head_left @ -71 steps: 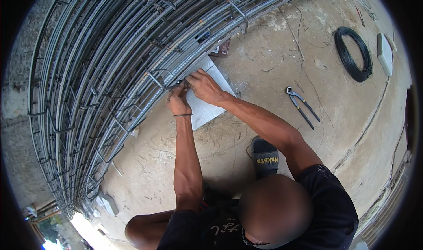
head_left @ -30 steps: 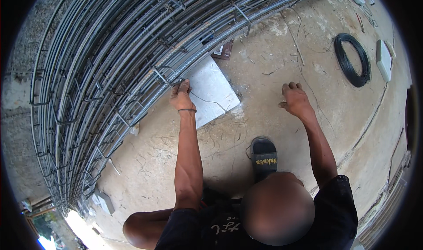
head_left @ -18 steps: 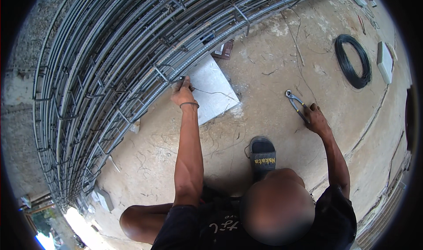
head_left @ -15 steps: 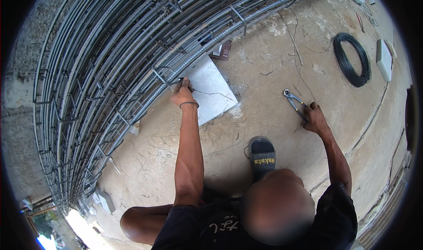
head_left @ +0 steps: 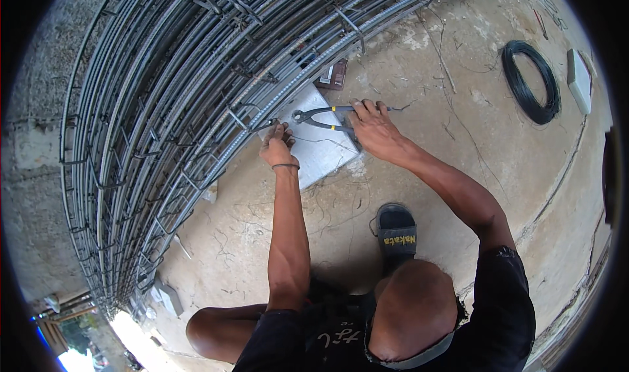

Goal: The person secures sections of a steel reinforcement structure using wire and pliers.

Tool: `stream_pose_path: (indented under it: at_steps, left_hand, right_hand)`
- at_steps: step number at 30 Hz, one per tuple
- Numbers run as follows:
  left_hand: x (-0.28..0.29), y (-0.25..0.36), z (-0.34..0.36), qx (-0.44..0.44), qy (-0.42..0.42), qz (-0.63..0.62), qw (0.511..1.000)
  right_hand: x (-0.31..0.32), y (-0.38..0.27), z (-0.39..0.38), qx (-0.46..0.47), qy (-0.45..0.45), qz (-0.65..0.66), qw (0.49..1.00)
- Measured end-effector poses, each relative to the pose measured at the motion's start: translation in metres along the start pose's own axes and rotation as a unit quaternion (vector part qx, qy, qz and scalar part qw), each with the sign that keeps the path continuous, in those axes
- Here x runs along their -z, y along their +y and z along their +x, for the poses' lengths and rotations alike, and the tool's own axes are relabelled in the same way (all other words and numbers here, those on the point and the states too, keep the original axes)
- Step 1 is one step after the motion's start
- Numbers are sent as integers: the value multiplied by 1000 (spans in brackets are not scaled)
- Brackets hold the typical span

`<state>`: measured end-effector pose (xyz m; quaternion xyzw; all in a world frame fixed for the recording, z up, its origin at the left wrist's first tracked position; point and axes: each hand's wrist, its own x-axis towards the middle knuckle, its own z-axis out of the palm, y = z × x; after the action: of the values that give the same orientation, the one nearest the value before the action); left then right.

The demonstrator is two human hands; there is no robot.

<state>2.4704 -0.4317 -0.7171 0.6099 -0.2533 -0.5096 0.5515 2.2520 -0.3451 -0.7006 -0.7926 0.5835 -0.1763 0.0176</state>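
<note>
Lifted from the concrete floor (head_left: pixel 406 57), pincers (head_left: pixel 321 111) now hover over the white slab (head_left: pixel 321 157), handles spread, gripped by the curled right hand (head_left: pixel 375 128); fingers bunched, the left hand (head_left: pixel 278 146) is beside the rebar cage (head_left: pixel 196 77), its hold unclear.

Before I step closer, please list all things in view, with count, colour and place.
Steel bars: many, grey, upper left.
Sheet: one, white, beside the bars.
Box: one, maroon, beyond the sheet.
Pliers: one, dark and yellow, over the sheet.
Wire coil: one, black, right.
Wires: many, dark, on the floor.
Blocks: at least two, pale, right, lower left.
Sandal: one, dark, lower middle.
Wristband: one, dark, left of centre.
Shirt: one, black, bottom.
Left hand: one, bare, at the bars' edge.
Right hand: one, bare, on the pliers.
</note>
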Motion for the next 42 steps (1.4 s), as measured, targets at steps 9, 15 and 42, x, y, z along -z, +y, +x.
stream_pose_path:
  at_steps: [9, 15, 42]
  left_hand:
    - [5, -1, 3, 33, -17, -40, 998]
    - [6, -8, 5, 47, -13, -78, 996]
    - [4, -4, -2, 47, -8, -53, 997]
  right_hand:
    - [-19, -14, 46, -27, -152, 112, 982]
    - [-3, -11, 56, -14, -255, 163, 953]
    - [-16, -4, 58, 5, -215, 94, 972]
